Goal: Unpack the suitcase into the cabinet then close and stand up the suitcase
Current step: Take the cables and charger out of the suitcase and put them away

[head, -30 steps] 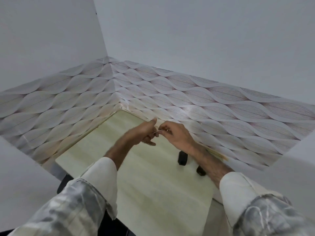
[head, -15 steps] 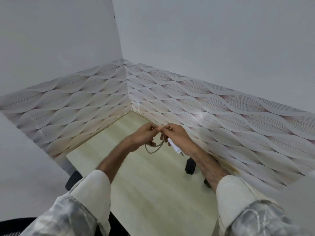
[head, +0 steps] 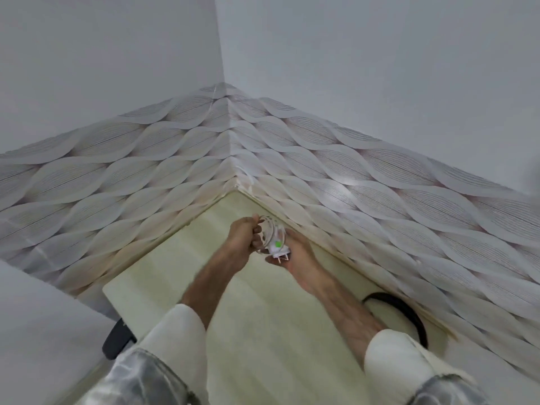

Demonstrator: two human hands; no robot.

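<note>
Near: black curved band [head: 409, 314] lying on pale counter [head: 263, 331] by right forearm. Further: left hand [head: 242, 241] grip curled round coiled cable [head: 267, 229]; right hand [head: 298, 252] grip holds white charger plug [head: 277, 247], above counter near wallpapered corner [head: 230, 159].

Left hand [head: 244, 239] and right hand [head: 295, 254] meet around charger [head: 276, 244] above tabletop [head: 175, 287], near wall corner [head: 233, 182].

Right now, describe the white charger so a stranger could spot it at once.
Find the corner where the patterned walls meet the pale floor. Below it, the left hand and right hand hold the white charger; its green dot and metal prongs mark it.
</note>
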